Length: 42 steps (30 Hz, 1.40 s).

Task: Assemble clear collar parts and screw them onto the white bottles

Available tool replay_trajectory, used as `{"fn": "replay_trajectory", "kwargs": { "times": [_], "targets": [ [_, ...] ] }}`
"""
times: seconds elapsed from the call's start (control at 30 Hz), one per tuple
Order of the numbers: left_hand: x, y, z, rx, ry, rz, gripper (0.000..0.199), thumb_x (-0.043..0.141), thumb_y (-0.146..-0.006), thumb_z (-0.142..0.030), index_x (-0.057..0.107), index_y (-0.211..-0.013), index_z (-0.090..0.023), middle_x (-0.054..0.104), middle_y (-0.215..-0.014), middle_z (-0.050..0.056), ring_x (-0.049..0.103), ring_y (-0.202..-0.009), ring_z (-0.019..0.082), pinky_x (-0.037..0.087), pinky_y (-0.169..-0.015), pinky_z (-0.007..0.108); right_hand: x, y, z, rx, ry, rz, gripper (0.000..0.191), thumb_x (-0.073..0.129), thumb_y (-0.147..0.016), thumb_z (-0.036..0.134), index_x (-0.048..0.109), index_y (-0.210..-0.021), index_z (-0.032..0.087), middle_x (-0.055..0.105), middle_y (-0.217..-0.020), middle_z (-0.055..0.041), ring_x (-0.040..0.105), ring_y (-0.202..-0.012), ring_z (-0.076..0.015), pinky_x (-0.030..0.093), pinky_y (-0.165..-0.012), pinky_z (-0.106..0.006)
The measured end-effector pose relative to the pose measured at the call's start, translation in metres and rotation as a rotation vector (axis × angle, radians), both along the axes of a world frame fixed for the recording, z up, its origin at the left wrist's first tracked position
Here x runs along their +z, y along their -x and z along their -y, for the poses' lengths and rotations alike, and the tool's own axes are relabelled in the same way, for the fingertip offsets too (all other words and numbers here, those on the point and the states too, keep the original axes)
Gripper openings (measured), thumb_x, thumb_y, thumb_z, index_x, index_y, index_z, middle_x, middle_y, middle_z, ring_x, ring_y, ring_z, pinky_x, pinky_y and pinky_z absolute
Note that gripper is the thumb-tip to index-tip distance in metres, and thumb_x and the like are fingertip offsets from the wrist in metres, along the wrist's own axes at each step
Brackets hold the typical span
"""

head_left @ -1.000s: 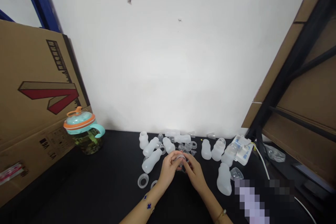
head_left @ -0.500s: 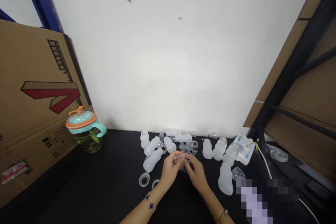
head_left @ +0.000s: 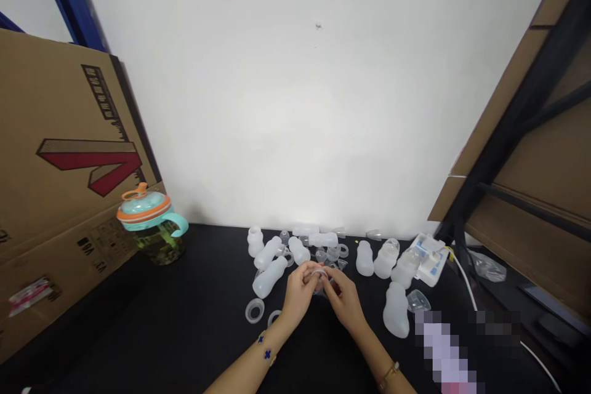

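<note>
My left hand (head_left: 301, 289) and my right hand (head_left: 342, 297) meet over the black table, fingers closed around a small translucent bottle ring (head_left: 318, 272). Clear material shows under the ring, perhaps a nipple, but my fingers hide most of it. To the left of my left hand lies a frosted baby bottle (head_left: 270, 277). A loose bottle ring (head_left: 254, 311) rests flat nearer to me, and a second ring (head_left: 274, 318) is partly covered by my left forearm. Just beyond my fingers are clear nipples (head_left: 321, 255) and more rings (head_left: 342, 250).
Several frosted bottles stand or lie to the right, one bottle (head_left: 396, 311) beside a clear cap (head_left: 418, 301). Behind them sits a white and blue box (head_left: 433, 260) with a white cable (head_left: 466, 283). A lidded jug (head_left: 154, 225) stands left, by a large carton (head_left: 60, 135). A white wall (head_left: 295, 104) closes the back.
My hands remain together on the ring, with slight finger movement; the ring's opening shows a little more. The camera view has shifted slightly.
</note>
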<state>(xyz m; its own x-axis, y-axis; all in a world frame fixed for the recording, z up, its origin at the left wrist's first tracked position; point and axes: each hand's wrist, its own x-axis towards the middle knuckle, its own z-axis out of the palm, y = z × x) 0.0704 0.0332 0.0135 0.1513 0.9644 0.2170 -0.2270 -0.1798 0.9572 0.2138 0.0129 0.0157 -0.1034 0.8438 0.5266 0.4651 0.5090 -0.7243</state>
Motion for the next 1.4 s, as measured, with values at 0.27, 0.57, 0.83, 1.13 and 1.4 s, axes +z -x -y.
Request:
{"fn": "replay_trajectory", "kwargs": {
  "times": [0.27,0.57,0.83,1.13,1.4],
  "targets": [
    [0.0061,-0.0024,0.0057,-0.010,0.077,-0.012,0.040,0.073,-0.079,-0.047,0.067,-0.103,-0.016,0.075,-0.102,0.011,0.072,-0.083,0.022,0.057,-0.062,0.024,-0.0017,-0.0013,-0.0026,-0.021,0.056,-0.070,0.037,0.050,-0.098,0.044,0.070,-0.118,0.020,0.074,-0.102,-0.0088,0.062,-0.066,-0.0174,0.049,-0.058,-0.027],
    [0.0022,-0.0018,0.0040,0.012,0.038,-0.052,0.044,0.073,-0.079,-0.049,0.071,-0.107,-0.016,0.077,-0.095,0.009,0.072,-0.073,0.021,0.060,-0.067,0.030,-0.0017,-0.0026,-0.0018,0.002,0.067,-0.091,0.037,0.051,-0.097,0.044,0.070,-0.119,0.021,0.074,-0.101,-0.0081,0.064,-0.068,-0.0183,0.050,-0.058,-0.027],
    [0.0076,-0.0018,0.0055,0.088,-0.036,-0.078,0.031,0.072,-0.081,-0.042,0.071,-0.100,-0.018,0.071,-0.094,0.006,0.067,-0.066,0.017,0.056,-0.063,0.027,-0.0039,-0.0015,-0.0025,-0.054,0.089,-0.111,0.040,0.054,-0.095,0.050,0.071,-0.114,0.019,0.074,-0.100,-0.0084,0.059,-0.061,-0.0159,0.049,-0.055,-0.027],
    [0.0090,-0.0007,0.0070,0.068,-0.055,-0.192,0.029,0.066,-0.086,-0.046,0.070,-0.094,-0.018,0.060,-0.075,0.001,0.060,-0.062,0.014,0.053,-0.061,0.024,-0.0041,-0.0019,-0.0015,-0.058,0.071,-0.135,0.037,0.052,-0.097,0.047,0.068,-0.115,0.019,0.072,-0.105,-0.0095,0.063,-0.069,-0.0177,0.052,-0.064,-0.028],
    [0.0051,-0.0021,0.0073,-0.001,0.008,-0.134,0.041,0.064,-0.086,-0.051,0.067,-0.108,-0.016,0.064,-0.065,0.000,0.063,-0.061,0.017,0.053,-0.061,0.026,-0.0083,-0.0019,-0.0027,-0.061,0.073,-0.147,0.040,0.053,-0.096,0.047,0.067,-0.122,0.019,0.073,-0.108,-0.0102,0.060,-0.061,-0.0160,0.053,-0.059,-0.028]
  ]
}}
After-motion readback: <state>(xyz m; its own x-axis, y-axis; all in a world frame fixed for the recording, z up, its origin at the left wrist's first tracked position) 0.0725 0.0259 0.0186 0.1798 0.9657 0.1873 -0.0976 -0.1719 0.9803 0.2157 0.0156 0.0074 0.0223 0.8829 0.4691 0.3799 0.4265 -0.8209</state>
